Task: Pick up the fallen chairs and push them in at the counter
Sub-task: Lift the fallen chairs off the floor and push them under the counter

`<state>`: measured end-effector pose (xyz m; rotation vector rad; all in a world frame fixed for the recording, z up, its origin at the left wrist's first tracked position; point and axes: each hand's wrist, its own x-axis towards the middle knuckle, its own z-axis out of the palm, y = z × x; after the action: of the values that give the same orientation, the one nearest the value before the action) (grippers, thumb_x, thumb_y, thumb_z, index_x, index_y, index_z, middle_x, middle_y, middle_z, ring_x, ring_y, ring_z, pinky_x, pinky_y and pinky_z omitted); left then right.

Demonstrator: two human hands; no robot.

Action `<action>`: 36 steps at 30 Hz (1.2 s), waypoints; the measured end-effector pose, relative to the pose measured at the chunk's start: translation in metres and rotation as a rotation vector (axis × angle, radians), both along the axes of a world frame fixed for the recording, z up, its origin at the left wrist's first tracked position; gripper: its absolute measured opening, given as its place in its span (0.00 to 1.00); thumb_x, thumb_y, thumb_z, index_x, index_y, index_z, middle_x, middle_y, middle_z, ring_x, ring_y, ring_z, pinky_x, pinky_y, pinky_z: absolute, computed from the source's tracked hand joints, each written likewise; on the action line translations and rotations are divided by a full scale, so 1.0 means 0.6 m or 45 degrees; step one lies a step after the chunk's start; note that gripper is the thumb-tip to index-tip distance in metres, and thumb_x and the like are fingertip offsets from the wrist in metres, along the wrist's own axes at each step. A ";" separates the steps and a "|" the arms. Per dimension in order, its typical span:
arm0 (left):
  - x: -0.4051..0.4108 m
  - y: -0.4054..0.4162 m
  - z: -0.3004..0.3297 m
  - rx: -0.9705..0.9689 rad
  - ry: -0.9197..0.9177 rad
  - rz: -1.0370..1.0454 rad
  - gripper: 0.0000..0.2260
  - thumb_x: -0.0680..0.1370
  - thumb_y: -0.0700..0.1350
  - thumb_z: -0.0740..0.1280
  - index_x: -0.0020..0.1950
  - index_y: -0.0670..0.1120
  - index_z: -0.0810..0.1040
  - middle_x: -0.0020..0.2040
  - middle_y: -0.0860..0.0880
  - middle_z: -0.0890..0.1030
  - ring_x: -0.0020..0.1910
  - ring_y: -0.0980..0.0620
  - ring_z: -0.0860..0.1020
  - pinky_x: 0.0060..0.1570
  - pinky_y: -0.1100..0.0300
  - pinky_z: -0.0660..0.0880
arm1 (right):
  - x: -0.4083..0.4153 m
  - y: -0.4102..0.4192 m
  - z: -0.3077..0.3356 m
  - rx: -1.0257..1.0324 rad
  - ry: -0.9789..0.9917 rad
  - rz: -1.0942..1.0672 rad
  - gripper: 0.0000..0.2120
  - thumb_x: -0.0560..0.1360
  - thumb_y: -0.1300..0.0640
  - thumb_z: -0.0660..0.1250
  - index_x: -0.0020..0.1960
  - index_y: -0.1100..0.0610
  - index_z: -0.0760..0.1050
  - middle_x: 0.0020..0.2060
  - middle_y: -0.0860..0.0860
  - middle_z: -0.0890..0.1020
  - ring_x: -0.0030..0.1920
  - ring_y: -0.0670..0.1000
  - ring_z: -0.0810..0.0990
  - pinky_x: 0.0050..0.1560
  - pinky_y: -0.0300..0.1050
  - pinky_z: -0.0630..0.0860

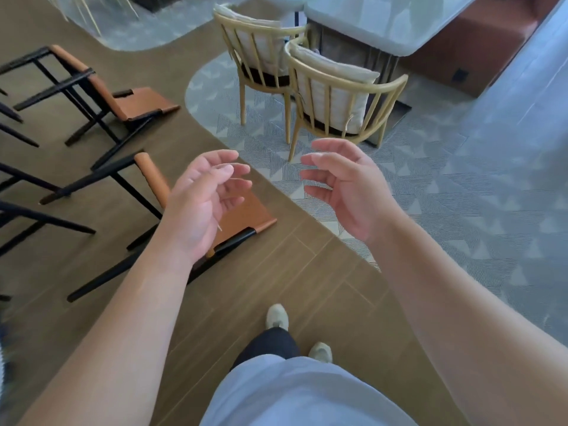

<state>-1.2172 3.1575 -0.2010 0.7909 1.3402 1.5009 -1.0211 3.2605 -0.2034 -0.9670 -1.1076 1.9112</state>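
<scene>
Two black-framed chairs with tan leather seats lie tipped over on the wood floor at the left. The nearer fallen chair point(249, 215) lies just beyond and under my left hand point(204, 199), which hovers above it with fingers loosely curled and empty. The farther fallen chair point(135, 103) lies at the upper left. My right hand point(341, 186) is raised to the right of the nearer chair, over the patterned tiles, fingers spread and holding nothing. The counter is not in sight.
Two pale wooden armchairs point(335, 96) with cushions stand at a white table point(384, 23) ahead. More black chair legs point(18, 210) poke in from the left edge. My feet point(278, 316) stand on the wood floor; patterned grey tiles point(461, 210) spread to the right.
</scene>
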 end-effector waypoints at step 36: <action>-0.401 0.513 -0.036 0.040 -0.058 0.630 0.12 0.77 0.44 0.61 0.58 0.49 0.77 0.50 0.50 0.83 0.48 0.51 0.80 0.48 0.56 0.75 | -0.536 0.642 -0.012 0.019 -0.099 0.600 0.13 0.68 0.57 0.71 0.52 0.53 0.79 0.46 0.52 0.85 0.45 0.51 0.82 0.46 0.48 0.77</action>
<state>-1.4576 3.4651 -0.2228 0.4548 1.5531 1.9114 -1.3427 3.6456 -0.2103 -0.8273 -1.4952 2.2427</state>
